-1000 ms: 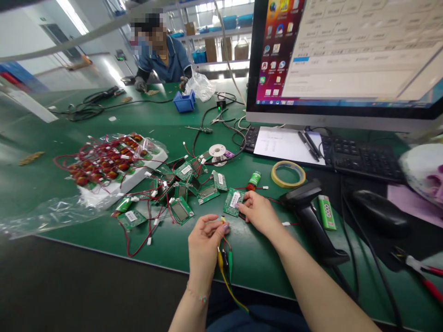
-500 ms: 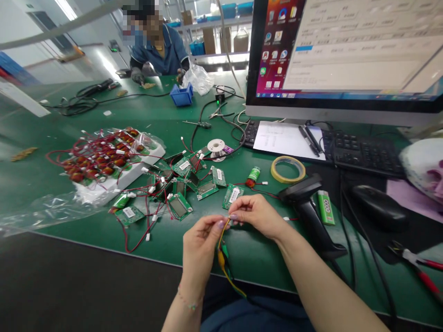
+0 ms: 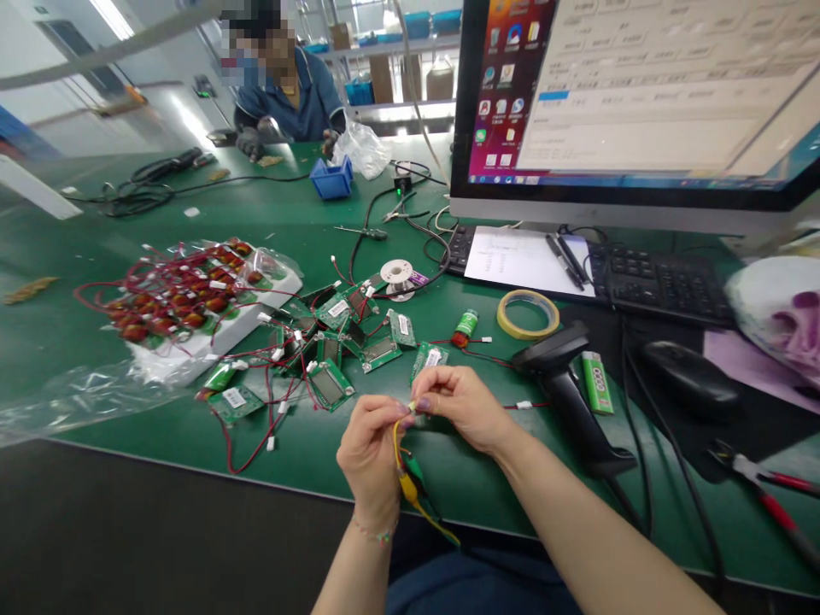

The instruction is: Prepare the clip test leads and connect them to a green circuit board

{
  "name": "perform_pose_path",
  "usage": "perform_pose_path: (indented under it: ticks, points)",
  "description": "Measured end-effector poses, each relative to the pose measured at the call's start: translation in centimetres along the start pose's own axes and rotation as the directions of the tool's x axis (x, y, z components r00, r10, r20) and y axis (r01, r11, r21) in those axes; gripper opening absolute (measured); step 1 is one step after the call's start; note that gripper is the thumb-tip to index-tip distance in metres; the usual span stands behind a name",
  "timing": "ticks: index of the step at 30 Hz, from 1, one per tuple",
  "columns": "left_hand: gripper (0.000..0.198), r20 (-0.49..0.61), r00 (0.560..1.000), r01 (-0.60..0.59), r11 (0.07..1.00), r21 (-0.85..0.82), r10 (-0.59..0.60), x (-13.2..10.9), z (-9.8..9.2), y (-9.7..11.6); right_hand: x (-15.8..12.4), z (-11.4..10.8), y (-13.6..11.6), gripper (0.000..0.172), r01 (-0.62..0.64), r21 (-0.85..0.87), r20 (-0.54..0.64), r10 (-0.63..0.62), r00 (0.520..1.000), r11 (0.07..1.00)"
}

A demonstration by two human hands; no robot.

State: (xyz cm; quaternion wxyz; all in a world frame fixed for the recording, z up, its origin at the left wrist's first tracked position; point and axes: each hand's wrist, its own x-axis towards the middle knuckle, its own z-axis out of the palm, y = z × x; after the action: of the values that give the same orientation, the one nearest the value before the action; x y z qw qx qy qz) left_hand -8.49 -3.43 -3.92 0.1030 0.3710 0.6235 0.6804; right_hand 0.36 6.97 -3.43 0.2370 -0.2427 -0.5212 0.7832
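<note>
At a green matte tabletop (image 3: 96, 248) in a bright workshop, the left hand (image 3: 370, 448) and right hand (image 3: 458, 401) meet near the front edge, both pinched on a small white connector (image 3: 410, 408) with yellow and green clip leads (image 3: 413, 478) dangling. Glossy green circuit boards (image 3: 333, 342) and red wires crowd the left; a black barcode scanner (image 3: 564, 384), tape roll (image 3: 529, 313) and monitor (image 3: 634, 102) hem in the right. Bare tabletop stretches toward a co-worker (image 3: 282, 85) at the far edge.

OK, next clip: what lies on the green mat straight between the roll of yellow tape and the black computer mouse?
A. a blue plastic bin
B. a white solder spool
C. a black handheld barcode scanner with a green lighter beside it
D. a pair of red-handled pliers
C. The black barcode scanner lies right of the tape roll and left of the mouse, with the green lighter alongside it.
</note>
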Motion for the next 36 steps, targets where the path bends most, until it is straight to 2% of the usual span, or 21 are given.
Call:
perform_pose_path:
  ticks: [2,4,5,7,10,13,16,20,22,25,28,30,36]
  points:
    - [0.018,0.072,0.992,-0.107,0.988,0.107,0.100,0.7,-0.9,-0.2,0.2,-1.4,-0.6,0.034,-0.035,-0.334,-0.216,-0.040,0.976,0.942]
    - [0.024,0.176,0.969,-0.210,0.956,0.204,0.175,1.2,-1.7,-0.4,0.5,-2.8,-1.0,0.030,-0.202,-0.607,-0.413,-0.088,0.906,0.768]
    - [0.025,0.229,0.955,-0.245,0.938,0.245,0.190,1.4,-2.1,-0.5,0.6,-3.2,-1.1,0.027,-0.281,-0.674,-0.463,-0.094,0.882,0.683]
    - [0.026,0.325,0.929,-0.282,0.908,0.309,0.177,1.6,-2.6,-0.7,0.9,-3.5,-0.9,0.021,-0.357,-0.718,-0.483,-0.058,0.874,0.598]
    - [0.027,0.471,0.871,-0.320,0.888,0.330,0.139,1.4,-2.9,-1.0,1.5,-2.6,-0.2,0.016,-0.360,-0.740,-0.448,-0.017,0.894,0.568]
    - [0.030,0.595,0.799,-0.316,0.898,0.305,0.079,1.2,-3.2,-1.5,1.9,-1.7,0.3,0.017,-0.333,-0.749,-0.397,0.013,0.918,0.573]
    - [0.033,0.661,0.750,-0.301,0.908,0.291,0.037,1.4,-3.5,-1.9,1.9,-1.6,0.4,0.022,-0.288,-0.712,-0.297,0.097,0.950,0.640]
    - [0.034,0.717,0.688,-0.424,0.865,0.269,0.115,2.0,-3.6,-1.9,1.7,-1.9,0.6,0.021,-0.274,-0.629,-0.203,0.186,0.961,0.728]
    - [0.035,0.748,0.631,-0.555,0.794,0.247,0.208,2.2,-3.3,-1.9,1.7,-1.8,0.7,0.022,-0.280,-0.606,-0.202,0.196,0.960,0.745]
    - [0.028,0.773,0.522,-0.745,0.635,0.206,0.361,2.4,-2.8,-2.0,1.8,-1.7,0.7,0.023,-0.288,-0.588,-0.200,0.209,0.957,0.756]
    - [0.017,0.781,0.445,-0.834,0.521,0.182,0.439,2.5,-2.6,-2.2,1.8,-1.7,0.6,0.022,-0.292,-0.583,-0.198,0.216,0.956,0.758]
    - [0.014,0.790,0.427,-0.848,0.497,0.182,0.439,2.5,-2.6,-2.2,1.8,-1.7,0.5,0.021,-0.295,-0.584,-0.198,0.220,0.955,0.756]
    - [0.012,0.797,0.426,-0.849,0.494,0.189,0.428,2.5,-2.6,-2.0,1.9,-1.8,0.7,0.023,-0.304,-0.589,-0.194,0.235,0.953,0.748]
